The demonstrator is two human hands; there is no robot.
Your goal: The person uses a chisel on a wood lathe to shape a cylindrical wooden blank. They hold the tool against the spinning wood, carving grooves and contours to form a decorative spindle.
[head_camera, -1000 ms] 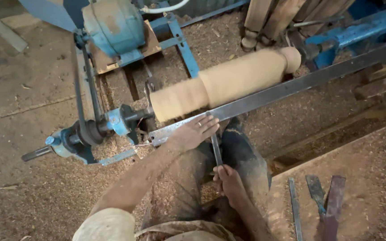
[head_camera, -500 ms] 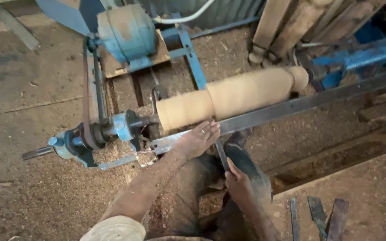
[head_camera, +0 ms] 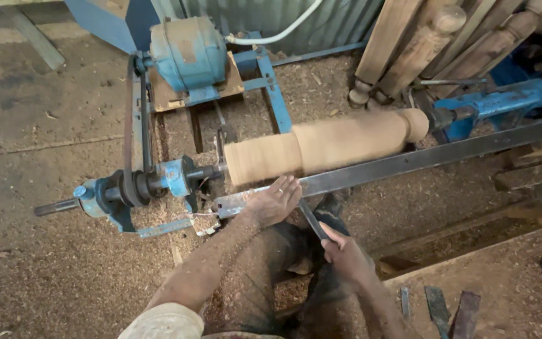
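Sawdust floor [head_camera: 45, 276], left hand [head_camera: 275, 202] on steel rail [head_camera: 409, 162], right hand [head_camera: 345, 254] gripping chisel [head_camera: 312, 220] below wood blank [head_camera: 321, 147]

No packages, labels, signs or screens anywhere in the head view. Nothing printed or boxed shows around the workpiece, on the floor, or against the back wall at 12 o'clock.

1 lathe [head_camera: 158, 182], 1 motor [head_camera: 186, 53], 2 hands [head_camera: 275, 201]
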